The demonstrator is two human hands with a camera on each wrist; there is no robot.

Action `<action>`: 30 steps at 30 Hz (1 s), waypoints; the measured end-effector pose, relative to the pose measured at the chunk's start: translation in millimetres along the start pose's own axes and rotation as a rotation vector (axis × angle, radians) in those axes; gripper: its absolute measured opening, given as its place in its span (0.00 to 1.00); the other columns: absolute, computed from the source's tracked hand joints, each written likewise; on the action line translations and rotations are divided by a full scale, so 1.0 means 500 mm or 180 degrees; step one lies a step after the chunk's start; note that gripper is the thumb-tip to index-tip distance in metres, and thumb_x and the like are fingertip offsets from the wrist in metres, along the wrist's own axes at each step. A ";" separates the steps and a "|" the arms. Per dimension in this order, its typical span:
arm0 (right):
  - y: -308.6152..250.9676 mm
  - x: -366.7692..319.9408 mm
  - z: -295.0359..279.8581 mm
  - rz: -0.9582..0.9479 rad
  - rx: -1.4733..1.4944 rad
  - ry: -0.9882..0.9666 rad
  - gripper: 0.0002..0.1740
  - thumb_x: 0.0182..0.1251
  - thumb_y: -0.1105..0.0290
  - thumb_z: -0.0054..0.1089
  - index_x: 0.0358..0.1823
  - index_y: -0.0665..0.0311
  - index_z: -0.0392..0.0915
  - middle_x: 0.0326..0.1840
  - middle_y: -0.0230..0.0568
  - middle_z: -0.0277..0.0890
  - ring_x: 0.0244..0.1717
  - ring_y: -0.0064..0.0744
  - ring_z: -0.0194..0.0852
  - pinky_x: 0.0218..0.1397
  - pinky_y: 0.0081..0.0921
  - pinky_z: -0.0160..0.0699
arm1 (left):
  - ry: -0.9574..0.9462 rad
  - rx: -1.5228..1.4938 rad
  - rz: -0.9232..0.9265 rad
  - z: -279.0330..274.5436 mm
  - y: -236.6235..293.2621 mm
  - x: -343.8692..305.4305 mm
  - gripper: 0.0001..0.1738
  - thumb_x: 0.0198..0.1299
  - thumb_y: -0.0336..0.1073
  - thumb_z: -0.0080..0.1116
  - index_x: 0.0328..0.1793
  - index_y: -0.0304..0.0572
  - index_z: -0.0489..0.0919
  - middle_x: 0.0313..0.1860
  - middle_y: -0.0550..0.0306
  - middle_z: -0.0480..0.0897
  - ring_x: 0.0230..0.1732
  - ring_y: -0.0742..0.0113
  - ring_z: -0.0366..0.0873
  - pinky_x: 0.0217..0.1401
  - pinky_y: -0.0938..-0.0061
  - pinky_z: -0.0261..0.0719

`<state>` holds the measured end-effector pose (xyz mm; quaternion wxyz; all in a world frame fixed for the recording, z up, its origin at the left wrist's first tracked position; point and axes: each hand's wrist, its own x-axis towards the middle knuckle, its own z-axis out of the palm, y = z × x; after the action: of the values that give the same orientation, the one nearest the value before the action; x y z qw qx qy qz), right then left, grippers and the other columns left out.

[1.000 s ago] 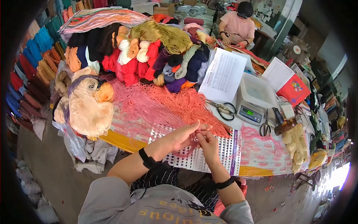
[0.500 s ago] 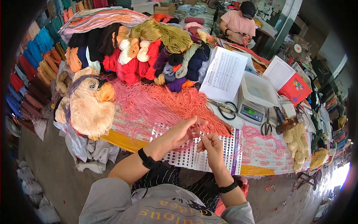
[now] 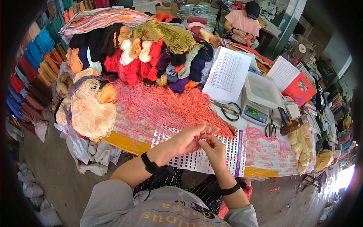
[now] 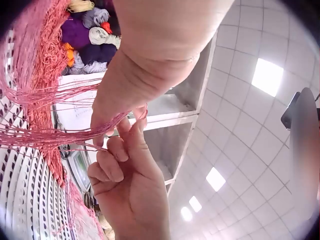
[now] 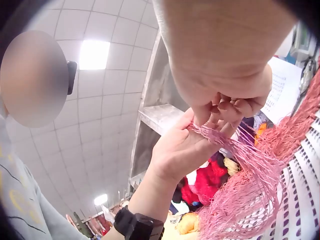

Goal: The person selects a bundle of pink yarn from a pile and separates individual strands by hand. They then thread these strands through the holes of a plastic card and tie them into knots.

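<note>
My left hand (image 3: 184, 140) holds a bundle of fine pink threads (image 5: 252, 157), its thumb raised and the strands crossing the palm in the right wrist view. Close against the left fingertips, my right hand (image 3: 216, 151) pinches the threads' ends between thumb and forefinger, its other fingers curled. The loose lengths hang from the left hand in a loop over white sheets printed with rows of dark dots (image 3: 193, 162). Behind the hands, mauve-pink threads (image 3: 145, 104) and coral threads (image 3: 189, 106) lie spread in a long heap on the table.
Many coloured skeins (image 3: 132, 68) are piled at the back. To the right are scissors (image 3: 230, 110), a digital scale (image 3: 255, 114) bearing a clear plastic tub (image 3: 262, 90), another pair of scissors (image 3: 270, 130) and printed paper (image 3: 228, 73). Another person (image 3: 244, 28) works behind the table.
My right hand drew away from the left hand by half a second ago, then came back to its fingertips. The left hand stays nearly in place with the pink threads.
</note>
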<state>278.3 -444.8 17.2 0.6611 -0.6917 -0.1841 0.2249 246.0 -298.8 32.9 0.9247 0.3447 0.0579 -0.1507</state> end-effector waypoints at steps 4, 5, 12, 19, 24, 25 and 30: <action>0.014 0.002 -0.007 -0.0041 -0.0112 -0.0023 0.08 0.63 0.72 0.59 0.38 0.69 0.76 0.28 0.26 0.72 0.30 0.13 0.65 0.33 0.12 0.65 | 0.0037 0.0084 -0.0038 -0.005 -0.006 0.002 0.26 0.70 0.53 0.37 0.60 0.43 0.72 0.56 0.64 0.74 0.54 0.73 0.70 0.60 0.71 0.66; 0.017 0.002 -0.009 -0.0059 -0.0088 0.0006 0.08 0.64 0.71 0.59 0.39 0.69 0.75 0.28 0.26 0.72 0.30 0.14 0.65 0.33 0.12 0.65 | 0.0005 0.0071 0.0020 -0.008 -0.007 0.003 0.26 0.70 0.53 0.36 0.61 0.44 0.72 0.57 0.64 0.74 0.56 0.73 0.69 0.60 0.71 0.66; 0.007 -0.008 -0.016 -0.0102 0.0412 0.0041 0.07 0.66 0.71 0.56 0.39 0.68 0.73 0.30 0.29 0.72 0.29 0.14 0.65 0.33 0.12 0.64 | -0.0032 -0.0274 -0.0020 -0.017 0.006 0.001 0.27 0.70 0.53 0.35 0.63 0.42 0.70 0.60 0.59 0.73 0.62 0.66 0.68 0.64 0.66 0.66; -0.010 -0.013 -0.025 0.0146 0.0705 -0.0098 0.04 0.68 0.72 0.52 0.37 0.65 0.72 0.29 0.34 0.75 0.24 0.17 0.67 0.29 0.14 0.66 | 0.0375 0.0053 0.0347 -0.020 0.012 0.005 0.28 0.70 0.56 0.33 0.58 0.43 0.73 0.52 0.59 0.76 0.49 0.72 0.73 0.50 0.71 0.74; -0.018 -0.030 -0.044 -0.0444 -0.0929 -0.0422 0.07 0.67 0.71 0.53 0.35 0.68 0.73 0.28 0.33 0.77 0.23 0.18 0.68 0.30 0.15 0.68 | 0.0750 0.1187 0.0361 -0.027 0.044 -0.022 0.31 0.70 0.58 0.32 0.50 0.41 0.77 0.27 0.67 0.73 0.23 0.80 0.64 0.30 0.82 0.64; -0.032 -0.029 -0.066 -0.0495 -0.0932 0.0003 0.06 0.67 0.72 0.53 0.35 0.68 0.73 0.30 0.33 0.78 0.25 0.19 0.69 0.31 0.16 0.69 | 0.0462 0.1149 0.0198 -0.056 0.045 -0.028 0.32 0.69 0.59 0.31 0.47 0.41 0.79 0.22 0.69 0.67 0.19 0.80 0.58 0.27 0.83 0.57; -0.035 -0.004 -0.305 -0.1333 -0.0043 0.1434 0.07 0.68 0.69 0.51 0.38 0.65 0.74 0.46 0.43 0.75 0.48 0.30 0.72 0.50 0.28 0.71 | 0.0604 -0.1274 -0.0042 -0.232 0.125 -0.116 0.21 0.66 0.52 0.43 0.28 0.47 0.74 0.15 0.72 0.59 0.14 0.79 0.50 0.17 0.81 0.45</action>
<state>362.1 -571.6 38.7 0.7127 -0.6755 -0.1729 -0.0766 210.7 -164.2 -3.6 0.9641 0.1666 0.1757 -0.1092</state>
